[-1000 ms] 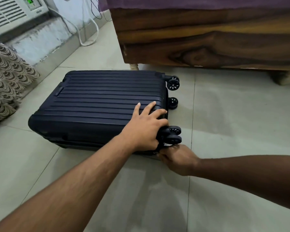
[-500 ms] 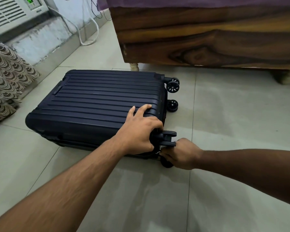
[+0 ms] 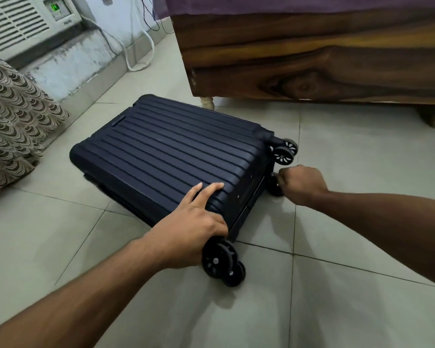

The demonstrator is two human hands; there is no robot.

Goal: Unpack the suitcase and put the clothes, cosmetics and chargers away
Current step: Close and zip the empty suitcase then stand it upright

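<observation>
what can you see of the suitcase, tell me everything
The suitcase is a dark navy hard-shell case with ribbed grooves along its broad face, apparently plastic. It lies flat on the tiled floor beside a wooden bed, closed. Black double spinner wheels jut from the near end. The left hand rests on the near top corner, fingers spread. The right hand is curled at the wheel end, seemingly pinching something small there, perhaps a zip pull.

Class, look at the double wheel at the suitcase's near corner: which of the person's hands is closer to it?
Left. The left hand rests on the suitcase directly above that double wheel; the right hand is at the wheeled end, farther along.
</observation>
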